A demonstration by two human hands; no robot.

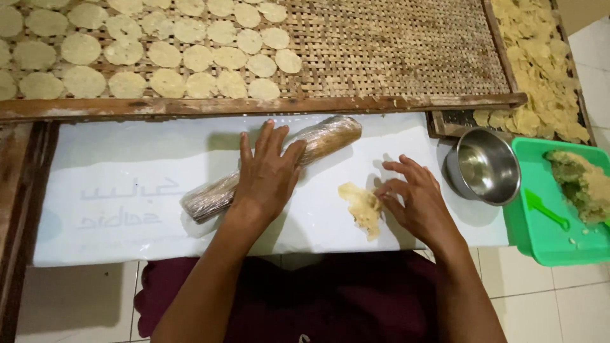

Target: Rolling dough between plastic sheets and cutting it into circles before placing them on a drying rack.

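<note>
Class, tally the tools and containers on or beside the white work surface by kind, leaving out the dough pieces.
Rolling pin: 1
Metal bowl: 1
Green tray: 1
Green scraper: 1
Total: 4

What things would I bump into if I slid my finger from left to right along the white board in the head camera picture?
Wrapped rolling pin → left hand resting on it → flattened piece of dough → right hand touching the dough → steel bowl → green tray with a heap of dough.
</note>
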